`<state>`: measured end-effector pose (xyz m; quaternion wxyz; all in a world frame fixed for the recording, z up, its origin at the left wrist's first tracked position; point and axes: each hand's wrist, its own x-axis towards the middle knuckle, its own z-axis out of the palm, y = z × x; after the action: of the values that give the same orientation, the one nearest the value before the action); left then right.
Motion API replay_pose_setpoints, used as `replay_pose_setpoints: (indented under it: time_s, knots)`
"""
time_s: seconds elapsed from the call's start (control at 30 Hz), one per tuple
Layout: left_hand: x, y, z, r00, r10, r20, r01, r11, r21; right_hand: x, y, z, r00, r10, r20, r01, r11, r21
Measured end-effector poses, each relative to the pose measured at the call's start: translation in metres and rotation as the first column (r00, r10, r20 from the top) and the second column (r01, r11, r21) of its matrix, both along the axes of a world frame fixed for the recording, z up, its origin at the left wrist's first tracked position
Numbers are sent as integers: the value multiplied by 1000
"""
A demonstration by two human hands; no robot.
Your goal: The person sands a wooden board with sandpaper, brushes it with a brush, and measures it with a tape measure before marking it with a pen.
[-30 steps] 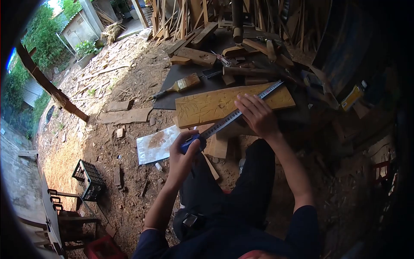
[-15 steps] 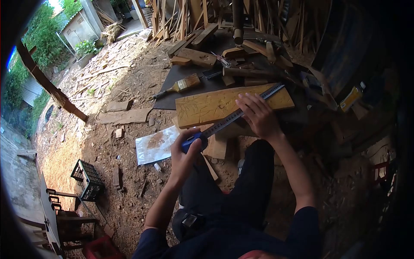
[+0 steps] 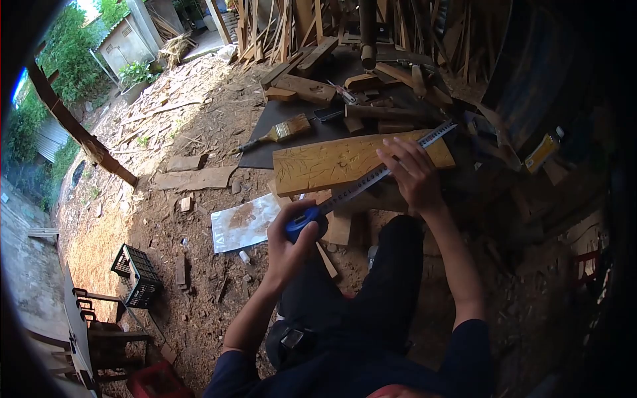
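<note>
My left hand [image 3: 292, 242] is wrapped round a blue tape measure [image 3: 306, 224] just off the near edge of a yellowish wooden board [image 3: 322, 162]. The marked blade [image 3: 358, 187] runs out diagonally over the board, its tip beyond the far right part. My right hand [image 3: 415, 176] lies across the blade over the board's right half, fingers stretched out and slightly apart. Its thumb is hidden. Dark scratch-like lines mark the board, which rests on a dark table [image 3: 255, 154].
A paintbrush [image 3: 286, 129], wood offcuts [image 3: 305, 87] and a bottle with yellow contents [image 3: 544, 149] lie beyond the board. A white plastic sheet [image 3: 242, 222] and a black crate [image 3: 136, 275] are on the chip-strewn ground at left. A wooden post [image 3: 83, 136] leans farther left.
The tape blade has shifted up and to the right, its tip now farther past the board. Both hands have moved slightly right with it.
</note>
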<state>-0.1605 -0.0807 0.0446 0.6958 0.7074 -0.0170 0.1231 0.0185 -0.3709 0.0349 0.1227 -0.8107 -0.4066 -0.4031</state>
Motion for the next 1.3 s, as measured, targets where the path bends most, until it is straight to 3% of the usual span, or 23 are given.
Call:
replay_pose_setpoints:
  time_s: [0.1, 0.2, 0.6, 0.8, 0.93, 1.07, 1.3]
  knots:
    - [-8, -3, 12, 998, -14, -59, 12, 999, -34, -4, -3, 4, 1000, 3, 10, -3, 1000, 4]
    - [-9, 4, -1, 1000, 3, 13, -2, 1000, -25, -13, -2, 4, 1000, 7, 3, -7, 1000, 15]
    - [-29, 8, -18, 990, -54, -131, 8, 945, -326, -49, 10, -7, 1000, 19, 3, -19, 999, -32]
    - [-28, -9, -20, 985, -74, -154, 40, 977, -209, -81, 39, -7, 983, 173, -65, -180, 978, -107]
    - [-28, -15, -17, 976, -134, -169, 93, 968, -232, -93, 51, -15, 972, 232, -32, -235, 963, -130]
    - [-28, -18, -18, 974, -142, -179, 70, 932, -356, -97, 50, -13, 979, 203, 4, -200, 969, -149]
    - [-29, -14, -17, 961, -169, -218, 80, 927, -367, -96, 38, -18, 983, 181, 31, -176, 977, -123]
